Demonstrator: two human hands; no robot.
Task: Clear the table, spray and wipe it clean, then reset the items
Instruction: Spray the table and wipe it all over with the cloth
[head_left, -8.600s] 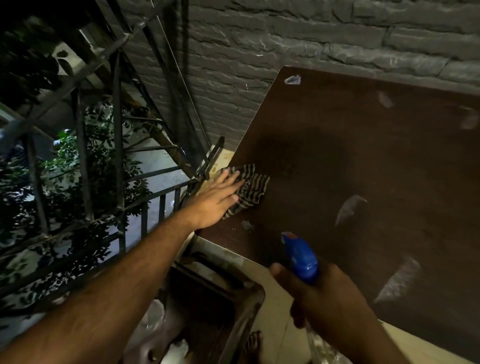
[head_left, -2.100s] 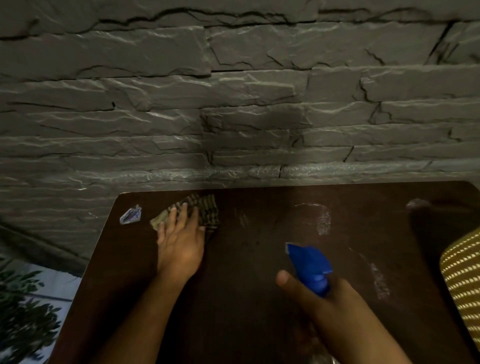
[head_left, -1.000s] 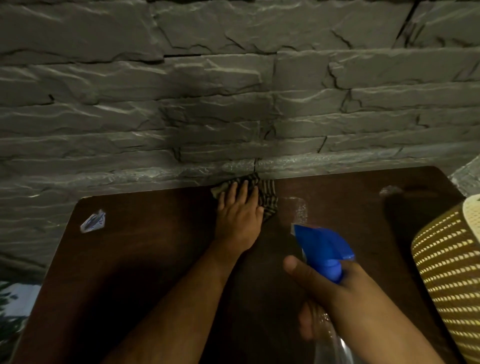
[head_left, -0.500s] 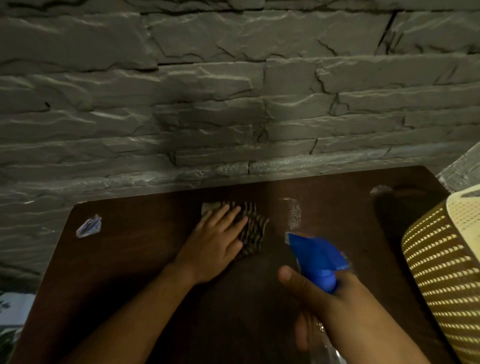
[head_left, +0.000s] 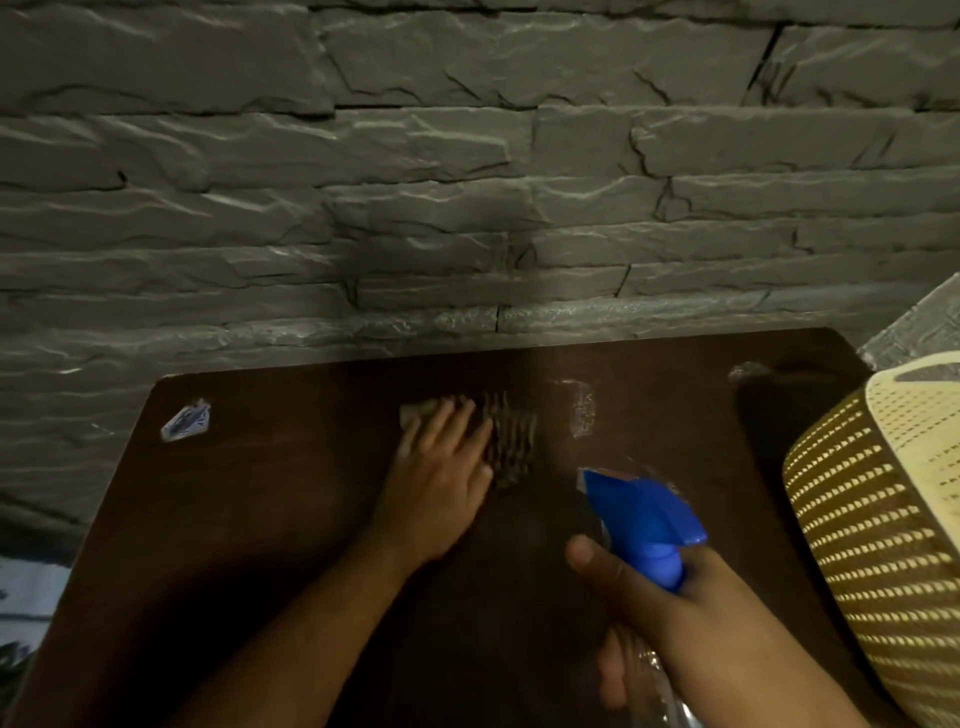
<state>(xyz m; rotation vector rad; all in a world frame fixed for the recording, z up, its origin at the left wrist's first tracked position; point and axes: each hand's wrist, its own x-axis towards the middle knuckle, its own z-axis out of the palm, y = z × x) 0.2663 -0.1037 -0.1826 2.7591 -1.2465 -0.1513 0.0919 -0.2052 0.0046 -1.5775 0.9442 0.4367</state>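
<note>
Brown laminate is what you are working on: the bench (head_left: 260, 519) runs up against the stone wall (head_left: 415, 182), and you are in the wiping step of the job. Your left hand (head_left: 441, 478) lies flat with its fingers spread and straight, pressing the striped cloth (head_left: 511, 441) onto the far middle of the bench; the cloth shows past your fingertips on the right and a pale corner peeks out on the left. Your right hand (head_left: 670, 618) is wrapped round the neck of the spray bottle (head_left: 639, 514), thumb to the left of the blue head, nozzle pointing toward the far side; the clear body runs down out of view at the near edge.

Judging by what lies on the surface, the wipe is not finished. 1 pale smear (head_left: 579, 408) sits just to the right of the cloth, and another faint mark (head_left: 745, 371) sits at the far right corner. A small blue-and-white scrap (head_left: 186, 420) lies at the far left corner, well apart from the cloth. A woven basket (head_left: 883, 545) crowds the right edge.

Your next move should carry the cloth right across the smear with firm, even pressure; a fresh spray there may help. The scrap needs picking off, since wiping would only push it about.
</note>
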